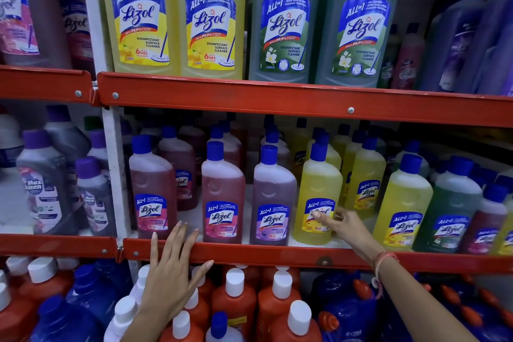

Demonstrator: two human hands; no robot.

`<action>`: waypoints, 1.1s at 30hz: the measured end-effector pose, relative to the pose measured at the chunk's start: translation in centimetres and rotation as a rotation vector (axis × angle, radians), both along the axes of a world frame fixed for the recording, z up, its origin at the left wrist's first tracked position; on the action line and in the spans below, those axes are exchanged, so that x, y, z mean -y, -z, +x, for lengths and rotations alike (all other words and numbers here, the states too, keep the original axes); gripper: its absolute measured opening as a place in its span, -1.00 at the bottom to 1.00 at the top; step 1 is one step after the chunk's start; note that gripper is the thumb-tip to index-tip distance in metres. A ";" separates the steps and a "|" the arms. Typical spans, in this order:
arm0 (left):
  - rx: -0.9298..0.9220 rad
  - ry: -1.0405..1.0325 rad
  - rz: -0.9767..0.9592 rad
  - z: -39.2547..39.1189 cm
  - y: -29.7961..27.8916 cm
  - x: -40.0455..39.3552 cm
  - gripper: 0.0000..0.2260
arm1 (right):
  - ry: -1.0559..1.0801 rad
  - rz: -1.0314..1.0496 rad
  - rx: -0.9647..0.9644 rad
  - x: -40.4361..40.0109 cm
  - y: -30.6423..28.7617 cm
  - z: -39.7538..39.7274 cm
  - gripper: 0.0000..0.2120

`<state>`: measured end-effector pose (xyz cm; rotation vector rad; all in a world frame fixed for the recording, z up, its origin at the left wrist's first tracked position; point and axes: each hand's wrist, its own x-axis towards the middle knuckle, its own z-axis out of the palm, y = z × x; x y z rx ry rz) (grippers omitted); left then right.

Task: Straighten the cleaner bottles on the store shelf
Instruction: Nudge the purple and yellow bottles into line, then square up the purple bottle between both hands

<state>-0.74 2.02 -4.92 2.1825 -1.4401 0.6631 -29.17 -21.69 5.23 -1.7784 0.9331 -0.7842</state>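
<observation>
On the middle shelf [249,254] stand small cleaner bottles with blue caps. From left come a pink bottle [151,189], a second pink bottle [222,191], a purple bottle [272,194] and a yellow bottle [317,197]. My right hand [342,226] reaches to the yellow bottle, fingertips touching its label, fingers apart, not wrapped around it. My left hand [173,272] is spread open in front of the red shelf edge, below the gap between the two pink bottles, holding nothing.
Further right stand another yellow bottle [402,208] and a green bottle [449,208]. Large yellow bottles [172,16] and large green bottles [324,19] fill the upper shelf. Orange and blue bottles [236,302] crowd the lower shelf. A white upright post [113,175] divides the bays.
</observation>
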 end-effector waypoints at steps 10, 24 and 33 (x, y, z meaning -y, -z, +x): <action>0.012 -0.003 0.032 -0.5 -0.6 -0.6 -0.36 | -0.032 -0.012 -0.050 -1.3 0.0 -1.7 -0.51; -0.277 0.064 -0.109 -1.8 -2.6 -0.6 -0.33 | 0.514 -0.308 0.209 -7.5 1.1 0.0 -0.32; -1.023 0.262 -0.399 -5.2 -7.0 -1.1 -0.32 | -0.020 -0.089 0.328 -15.3 0.9 7.8 -0.56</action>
